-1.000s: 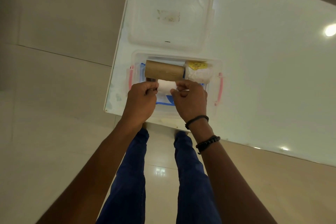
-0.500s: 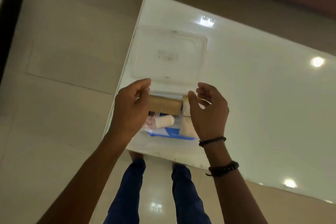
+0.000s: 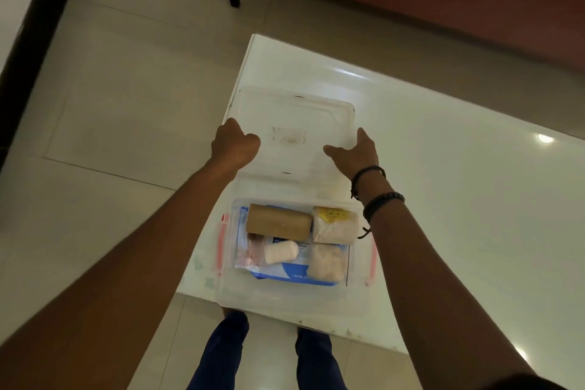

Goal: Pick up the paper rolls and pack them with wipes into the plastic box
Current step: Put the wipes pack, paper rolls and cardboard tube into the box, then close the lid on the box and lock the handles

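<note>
Nearest, behind both wrists, the open plastic box [image 3: 294, 298] holds a brown paper roll [image 3: 278, 226], a small white roll [image 3: 281, 251] and a wipes pack [image 3: 285, 275]. Further out, the left hand [image 3: 234, 144] curls around the clear lid's [image 3: 294, 123] left edge; the right hand [image 3: 356, 152] grips its right edge.

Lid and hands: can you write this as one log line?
left hand: on lid | right hand: on lid | box: open, packed

Glossy white table [image 3: 443, 199], beige tiled floor [image 3: 126, 104].
</note>
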